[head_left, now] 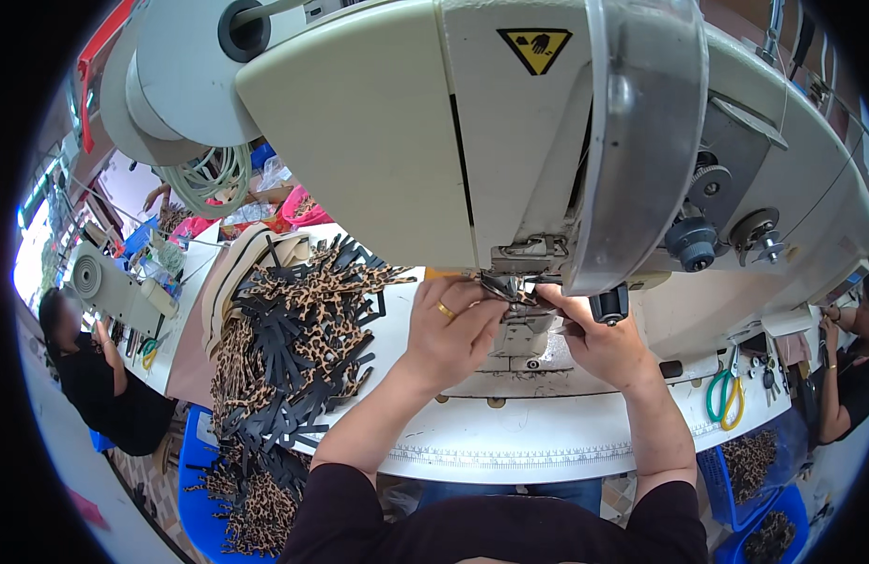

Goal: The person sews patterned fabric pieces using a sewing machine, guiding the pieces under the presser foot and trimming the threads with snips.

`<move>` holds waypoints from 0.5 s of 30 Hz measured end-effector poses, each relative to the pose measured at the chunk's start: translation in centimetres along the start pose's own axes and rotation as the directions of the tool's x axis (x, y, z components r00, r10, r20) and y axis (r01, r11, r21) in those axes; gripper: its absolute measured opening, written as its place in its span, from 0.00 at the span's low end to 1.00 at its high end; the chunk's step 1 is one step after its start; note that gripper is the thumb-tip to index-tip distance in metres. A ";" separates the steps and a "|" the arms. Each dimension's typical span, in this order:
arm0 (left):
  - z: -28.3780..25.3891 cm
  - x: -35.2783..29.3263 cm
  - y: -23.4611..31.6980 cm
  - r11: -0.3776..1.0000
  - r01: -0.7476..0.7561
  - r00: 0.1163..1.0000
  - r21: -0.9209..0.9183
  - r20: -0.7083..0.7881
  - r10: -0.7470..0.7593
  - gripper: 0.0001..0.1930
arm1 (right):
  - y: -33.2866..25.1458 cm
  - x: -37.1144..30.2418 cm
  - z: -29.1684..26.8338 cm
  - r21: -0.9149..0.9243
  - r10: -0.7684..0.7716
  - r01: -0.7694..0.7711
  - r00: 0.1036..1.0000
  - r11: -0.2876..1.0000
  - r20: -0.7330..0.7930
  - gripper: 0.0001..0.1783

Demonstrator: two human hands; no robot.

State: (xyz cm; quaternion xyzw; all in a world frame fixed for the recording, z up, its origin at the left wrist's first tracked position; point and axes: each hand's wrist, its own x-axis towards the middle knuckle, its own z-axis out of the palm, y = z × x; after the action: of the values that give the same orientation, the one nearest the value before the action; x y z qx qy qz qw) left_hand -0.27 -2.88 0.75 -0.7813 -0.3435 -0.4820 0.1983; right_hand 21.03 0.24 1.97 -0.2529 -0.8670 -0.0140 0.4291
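Note:
A large cream sewing machine (369,141) stands right in front of me. Under its needle area lies a small black and leopard-print strap (498,285), partly hidden by fingers and machine parts. My left hand (453,329), with a gold ring, pinches the strap from the left side. From the right, my right hand (608,348) has its thumb and forefinger closed at the strap's other end, close to the presser foot. To the left of my left hand is a big heap of black and leopard-print straps (303,320), spilling over the table edge.
Green and yellow scissors (726,395) rest at the table's right. Blue bins (197,470) with leopard-print pieces stand below left and right. A ruler strip (538,458) runs along the front edge. One person (105,376) sits far left, another (848,367) far right.

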 end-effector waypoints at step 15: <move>1.9 -1.2 0.9 0.968 0.027 0.998 -0.250 -0.053 -0.042 0.14 | -1.4 -0.8 0.2 0.112 0.128 -0.134 0.990 0.985 0.054 0.20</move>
State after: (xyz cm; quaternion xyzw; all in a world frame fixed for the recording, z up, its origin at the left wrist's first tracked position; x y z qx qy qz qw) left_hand 1.15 -2.68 -1.16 -0.7796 -0.2880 -0.5470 0.1002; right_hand 20.64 -1.29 1.52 -0.2844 -0.8575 0.0703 0.4230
